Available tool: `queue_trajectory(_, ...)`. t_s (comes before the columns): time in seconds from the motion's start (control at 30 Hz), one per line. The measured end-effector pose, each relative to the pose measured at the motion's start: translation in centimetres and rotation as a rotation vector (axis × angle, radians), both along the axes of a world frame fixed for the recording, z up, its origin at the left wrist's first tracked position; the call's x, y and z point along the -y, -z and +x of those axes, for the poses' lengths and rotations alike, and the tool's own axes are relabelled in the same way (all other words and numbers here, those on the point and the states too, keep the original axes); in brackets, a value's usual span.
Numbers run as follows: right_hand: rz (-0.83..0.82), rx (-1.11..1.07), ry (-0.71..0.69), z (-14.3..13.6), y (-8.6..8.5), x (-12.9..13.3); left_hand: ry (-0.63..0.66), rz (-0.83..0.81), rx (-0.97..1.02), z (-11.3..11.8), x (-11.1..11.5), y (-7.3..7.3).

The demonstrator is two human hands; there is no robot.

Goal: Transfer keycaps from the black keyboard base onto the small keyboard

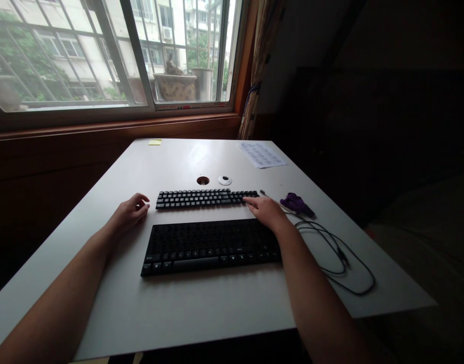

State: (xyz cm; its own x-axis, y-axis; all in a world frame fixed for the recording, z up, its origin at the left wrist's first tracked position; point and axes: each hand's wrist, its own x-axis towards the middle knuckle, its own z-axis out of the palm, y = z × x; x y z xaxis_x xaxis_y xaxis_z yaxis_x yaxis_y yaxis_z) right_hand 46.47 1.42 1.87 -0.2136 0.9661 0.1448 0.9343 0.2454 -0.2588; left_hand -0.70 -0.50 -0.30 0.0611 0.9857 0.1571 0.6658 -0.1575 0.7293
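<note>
Rows of loose black keycaps (194, 198) stand on the white table, laid out in a keyboard-like block. Nearer to me lies a black keyboard (212, 247); its upper rows look bare of keycaps, while its lowest rows carry them. My right hand (267, 210) is over the right end of the keycap block, its fingertips closed together at a key; whether they grip it is too small to tell. My left hand (132, 212) rests on the table just left of the block, fingers loosely curled and apart, holding nothing.
A coiled black cable (343, 258) and a purple cloth (297, 203) lie at the right. Behind the keycaps are a round hole (203, 180) and a white cover (224, 180). Printed papers (262, 154) and a yellow note (155, 142) lie toward the far edge, below a window.
</note>
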Motion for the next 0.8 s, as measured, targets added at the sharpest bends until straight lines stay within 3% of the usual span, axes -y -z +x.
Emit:
queue_trajectory(0.37, -0.052, 0.045, 0.040, -0.29, -0.43, 0.33, -0.003, -0.019, -0.065, 0.36, 0.24, -0.72)
queue_trajectory(0.8, -0.046, 0.080, 0.047, -0.24, -0.36, 0.33, 0.012, -0.002, -0.091, 0.20, 0.09, -0.45)
